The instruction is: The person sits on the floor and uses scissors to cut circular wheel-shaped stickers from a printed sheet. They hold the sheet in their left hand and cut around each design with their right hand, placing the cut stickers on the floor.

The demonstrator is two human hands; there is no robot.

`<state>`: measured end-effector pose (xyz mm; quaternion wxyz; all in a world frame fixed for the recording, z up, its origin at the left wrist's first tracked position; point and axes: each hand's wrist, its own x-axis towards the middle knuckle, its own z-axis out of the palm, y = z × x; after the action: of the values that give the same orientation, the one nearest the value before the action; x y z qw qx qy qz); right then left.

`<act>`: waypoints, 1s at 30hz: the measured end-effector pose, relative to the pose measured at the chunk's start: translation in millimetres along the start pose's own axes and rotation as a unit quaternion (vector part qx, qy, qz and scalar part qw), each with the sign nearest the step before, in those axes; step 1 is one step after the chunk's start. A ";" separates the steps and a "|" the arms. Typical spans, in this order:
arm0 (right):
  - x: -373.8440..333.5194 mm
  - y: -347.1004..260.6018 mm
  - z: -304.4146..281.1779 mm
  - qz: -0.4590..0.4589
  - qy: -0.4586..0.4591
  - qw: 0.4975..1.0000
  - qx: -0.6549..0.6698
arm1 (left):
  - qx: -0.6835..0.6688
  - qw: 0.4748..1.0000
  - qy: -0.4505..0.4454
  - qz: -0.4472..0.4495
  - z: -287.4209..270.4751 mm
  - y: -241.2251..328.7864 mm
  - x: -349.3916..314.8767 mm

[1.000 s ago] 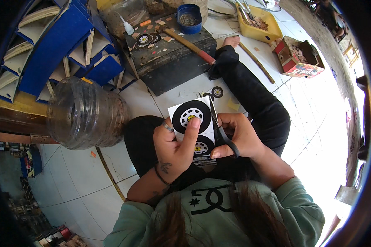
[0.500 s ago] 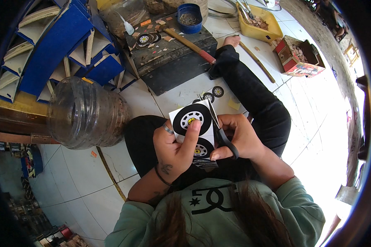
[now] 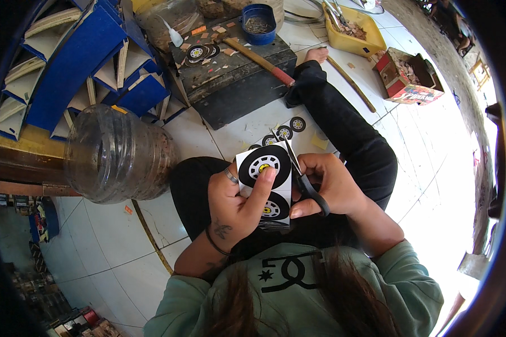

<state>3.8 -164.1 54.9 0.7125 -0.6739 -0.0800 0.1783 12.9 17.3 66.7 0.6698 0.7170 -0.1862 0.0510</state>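
Note:
My left hand (image 3: 230, 196) pinches a white sheet printed with black-and-white wheels (image 3: 248, 160), its thumb pressed on the yellow hub of the upper wheel. A second printed wheel (image 3: 275, 196) shows below it, partly behind the thumb. In my right hand (image 3: 334, 185) are scissors with black handles (image 3: 316, 195). Their blades lie along the right edge of the sheet, slightly parted near the tips. Just beyond the sheet, several round wheel cut-outs (image 3: 285, 132) lie on the tiled floor. The fingers behind the sheet are hidden.
A dark box (image 3: 236, 95) ahead carries a hammer (image 3: 258, 62), a blue tub (image 3: 258, 25) and more wheel cut-outs (image 3: 197, 53). At left stand a clear plastic jar (image 3: 118, 157) and blue wooden pieces (image 3: 78, 62). A yellow bin (image 3: 354, 36) and a red carton (image 3: 410, 78) are far right.
The scissor blades have parted a little at the tips, and the right hand has shifted slightly right. The sheet has turned and dropped a bit, uncovering more cut-outs on the floor.

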 end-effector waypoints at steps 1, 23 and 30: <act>-0.9 -0.7 -0.9 0.006 -0.003 1.000 -0.011 | 0.004 1.000 -0.005 -0.002 -0.5 0.5 0.2; 0.0 -14.1 -14.7 0.019 -0.039 0.993 -0.111 | -0.038 0.997 -0.050 -0.035 -9.1 8.7 0.8; 0.1 -17.7 -14.9 0.023 -0.043 0.993 -0.104 | -0.064 0.994 -0.065 -0.059 -11.0 9.4 -0.1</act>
<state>11.8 -178.5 71.2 0.6301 -0.7379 -0.1133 0.2137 11.6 27.9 76.5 0.7026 0.6843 -0.1897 -0.0471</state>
